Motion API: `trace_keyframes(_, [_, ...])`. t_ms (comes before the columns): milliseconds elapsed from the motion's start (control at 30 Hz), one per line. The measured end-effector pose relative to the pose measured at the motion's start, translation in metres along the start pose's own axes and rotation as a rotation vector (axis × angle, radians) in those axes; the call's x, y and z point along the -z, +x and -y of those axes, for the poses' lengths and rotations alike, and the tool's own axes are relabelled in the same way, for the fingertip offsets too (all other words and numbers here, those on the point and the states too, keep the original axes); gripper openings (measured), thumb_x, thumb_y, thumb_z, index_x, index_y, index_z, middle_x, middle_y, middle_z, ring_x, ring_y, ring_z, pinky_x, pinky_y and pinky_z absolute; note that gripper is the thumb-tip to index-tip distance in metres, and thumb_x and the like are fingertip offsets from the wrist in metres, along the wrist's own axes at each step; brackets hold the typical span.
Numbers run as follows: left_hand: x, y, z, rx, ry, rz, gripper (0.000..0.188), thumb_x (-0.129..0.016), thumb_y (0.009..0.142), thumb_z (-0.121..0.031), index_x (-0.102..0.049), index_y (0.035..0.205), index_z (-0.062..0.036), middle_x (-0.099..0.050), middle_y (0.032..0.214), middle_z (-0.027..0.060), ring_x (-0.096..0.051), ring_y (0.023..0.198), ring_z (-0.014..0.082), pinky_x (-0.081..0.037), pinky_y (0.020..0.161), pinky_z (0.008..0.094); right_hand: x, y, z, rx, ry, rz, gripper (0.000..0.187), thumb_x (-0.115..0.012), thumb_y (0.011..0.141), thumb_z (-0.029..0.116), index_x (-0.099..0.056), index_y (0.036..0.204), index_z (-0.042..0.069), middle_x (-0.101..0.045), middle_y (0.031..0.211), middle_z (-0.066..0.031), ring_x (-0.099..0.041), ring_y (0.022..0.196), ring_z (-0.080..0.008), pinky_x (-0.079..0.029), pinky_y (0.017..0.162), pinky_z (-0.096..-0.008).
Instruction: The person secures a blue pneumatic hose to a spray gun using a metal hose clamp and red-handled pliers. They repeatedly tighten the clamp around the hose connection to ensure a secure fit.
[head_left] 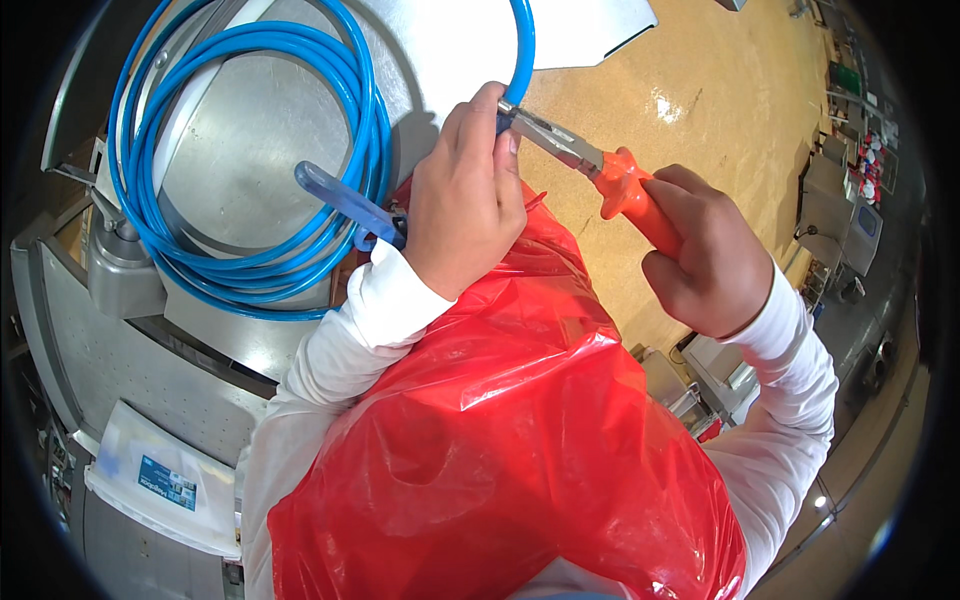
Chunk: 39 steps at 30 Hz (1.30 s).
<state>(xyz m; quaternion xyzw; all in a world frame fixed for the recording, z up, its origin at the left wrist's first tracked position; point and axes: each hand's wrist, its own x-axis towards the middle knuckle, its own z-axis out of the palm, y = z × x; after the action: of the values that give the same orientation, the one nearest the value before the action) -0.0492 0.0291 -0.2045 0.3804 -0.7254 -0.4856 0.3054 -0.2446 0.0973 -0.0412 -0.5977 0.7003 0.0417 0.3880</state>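
While the left hand (468,195) is closed around the end of a blue flexible plastic hose (250,150), orange-handled steel pliers (600,170) are gripped in the closed right hand (705,255).
The plier tips are set against the hose end right at the left thumb, above a sheet-metal machine top (250,130). The rest of the hose is seen coiled in several loops on that grey metal surface, to the left of the hands. A translucent blue plastic handle (345,205) is seen just beside the left wrist, touching the coil. White long sleeves (340,350) and a red plastic apron (500,430) are worn. A white printed pouch (160,480) is fixed low on the machine's side, well apart. A tan speckled floor (720,90) is seen to the right.
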Motion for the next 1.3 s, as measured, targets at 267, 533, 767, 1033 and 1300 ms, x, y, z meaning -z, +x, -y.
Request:
trace_keyframes(267, [0.003, -0.003, -0.001, -0.026, 0.014, -0.01, 0.04, -0.054, 0.105, -0.003, -0.053, 0.143, 0.0081, -0.068, 0.118, 0.0299, -0.069, 0.105, 0.0454, -0.055, 0.09, 0.0474, 0.011, 0.018, -0.031, -0.385, 1.083, 0.472, 0.016, -0.061, 0.072, 0.007, -0.06, 0.086, 0.0, -0.069, 0.093, -0.0177, -0.066, 0.071, -0.0211, -0.051, 0.062, -0.0327])
trace_keyframes(533, [0.003, 0.005, -0.001, -0.056, -0.097, -0.056, 0.041, -0.059, 0.103, -0.003, -0.05, 0.143, 0.0054, -0.068, 0.116, 0.0265, -0.071, 0.096, 0.0423, -0.058, 0.079, 0.0438, -0.017, 0.008, -0.054, -0.242, 1.587, 0.665, 0.03, -0.059, 0.067, -0.003, -0.058, 0.097, -0.003, -0.07, 0.116, -0.0293, -0.073, 0.097, -0.0365, -0.059, 0.092, -0.0442])
trace_keyframes(767, [0.005, 0.005, -0.004, 0.077, -0.119, -0.053, 0.035, -0.06, 0.106, -0.009, -0.056, 0.138, 0.0047, -0.07, 0.113, 0.0249, -0.072, 0.096, 0.0414, -0.057, 0.086, 0.0431, -0.01, -0.014, -0.005, 0.045, -0.38, -0.299, 0.055, -0.06, 0.067, 0.0, -0.065, 0.122, -0.004, -0.065, 0.128, -0.0197, -0.065, 0.112, -0.0382, -0.052, 0.098, -0.0455])
trace_keyframes(1033, [-0.005, 0.0, -0.003, 0.046, -0.055, -0.089, 0.034, -0.062, 0.103, -0.007, -0.058, 0.135, 0.005, -0.069, 0.108, 0.0239, -0.071, 0.093, 0.0391, -0.057, 0.08, 0.0434, -0.028, -0.017, 0.015, 0.004, -0.723, -0.388, 0.048, -0.075, 0.069, 0.008, -0.067, 0.116, 0.007, -0.059, 0.134, -0.0171, -0.062, 0.116, -0.0374, -0.048, 0.095, -0.0495])
trace_keyframes(1300, [-0.006, -0.001, 0.0, -0.029, -0.052, -0.112, 0.043, -0.06, 0.102, -0.003, -0.054, 0.145, 0.0016, -0.068, 0.11, 0.0231, -0.072, 0.092, 0.0382, -0.057, 0.077, 0.0422, -0.027, -0.018, 0.018, 0.055, -0.799, -0.427, 0.043, -0.076, 0.071, 0.008, -0.067, 0.113, 0.006, -0.058, 0.133, -0.0171, -0.062, 0.115, -0.0362, -0.048, 0.094, -0.0494])
